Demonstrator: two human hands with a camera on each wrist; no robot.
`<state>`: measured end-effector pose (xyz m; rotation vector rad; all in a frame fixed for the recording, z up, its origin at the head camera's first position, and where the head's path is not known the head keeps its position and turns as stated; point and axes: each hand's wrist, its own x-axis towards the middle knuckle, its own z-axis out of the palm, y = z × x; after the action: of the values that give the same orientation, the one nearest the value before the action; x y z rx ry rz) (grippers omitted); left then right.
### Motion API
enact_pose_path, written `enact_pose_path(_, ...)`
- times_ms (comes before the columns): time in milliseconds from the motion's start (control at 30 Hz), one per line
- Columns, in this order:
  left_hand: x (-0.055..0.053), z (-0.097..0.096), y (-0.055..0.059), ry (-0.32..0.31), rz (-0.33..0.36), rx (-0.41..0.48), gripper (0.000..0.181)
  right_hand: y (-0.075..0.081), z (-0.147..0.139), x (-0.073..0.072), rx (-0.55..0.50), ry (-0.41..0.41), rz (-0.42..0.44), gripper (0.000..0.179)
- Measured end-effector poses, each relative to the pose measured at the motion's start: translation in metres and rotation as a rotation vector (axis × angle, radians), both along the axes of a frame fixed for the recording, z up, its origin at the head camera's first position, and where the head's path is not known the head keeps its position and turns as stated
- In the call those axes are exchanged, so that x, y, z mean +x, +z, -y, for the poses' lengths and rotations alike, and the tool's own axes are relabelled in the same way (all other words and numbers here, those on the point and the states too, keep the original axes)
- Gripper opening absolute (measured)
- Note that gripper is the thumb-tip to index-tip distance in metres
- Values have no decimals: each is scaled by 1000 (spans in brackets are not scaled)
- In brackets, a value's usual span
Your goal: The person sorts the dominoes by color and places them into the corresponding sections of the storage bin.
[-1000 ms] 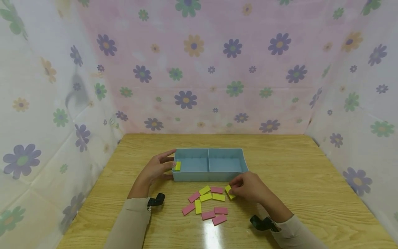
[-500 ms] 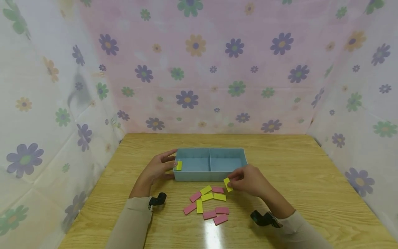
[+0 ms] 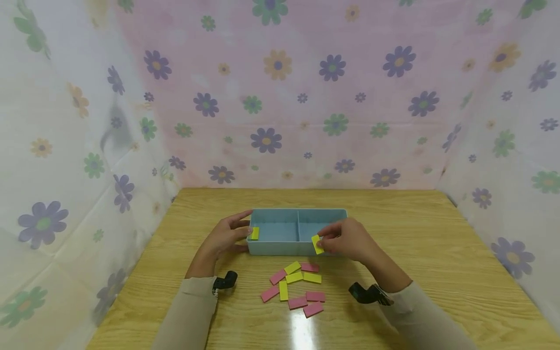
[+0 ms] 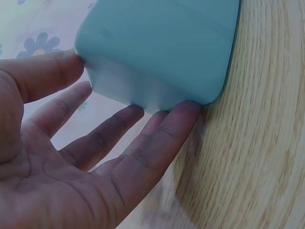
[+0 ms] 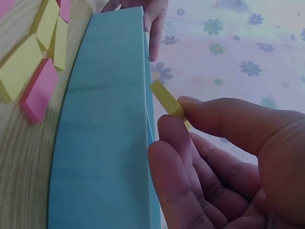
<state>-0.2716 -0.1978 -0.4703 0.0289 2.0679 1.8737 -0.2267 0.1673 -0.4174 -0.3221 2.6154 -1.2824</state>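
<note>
While the flowery cloth (image 3: 245,160) and the wood table (image 3: 393,214) look the same as a second ago, we've got real movement over on our right side. The blue box (image 3: 280,249), split by a divider (image 3: 299,226) into two compartments, sits where it was as far as we can tell. Our left hand (image 3: 224,237) is still at its left end, fingers spread and fairly straight, tips against the box, thumb up by the rim; no pinch there that we can make out.

Our right hand (image 3: 350,238) is what's shifted: a second ago it was down by the table, right of the loose bits, and now it's up at the front edge of the right compartment.

Those loose bits haven't changed: we count six pink pieces (image 3: 298,303) and four loose yellow pieces (image 3: 294,277) in front of the box. One boxed yellow piece (image 3: 255,233) sits in the left compartment by the end wall, right beside our thumb (can't tell if they touch).

Last up, the held yellow piece (image 3: 317,244): right thumb and fingertips are pinching it, tilted, around the front edge. Can't tell whether it's past that edge. Our take: the pick-up is done for this one, and catching the rim is the main risk now.
</note>
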Motion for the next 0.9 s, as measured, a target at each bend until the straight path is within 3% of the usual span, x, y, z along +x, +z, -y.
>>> enact_pose_path(367, 0, -3, 1, 6, 4, -5, 62, 3, 13, -15, -149, -19, 81, 29)
enact_pose_path(900, 2, 0, 1, -14, -11, -5, 64, 16, 48, -28, -255, -38, 121, 31)
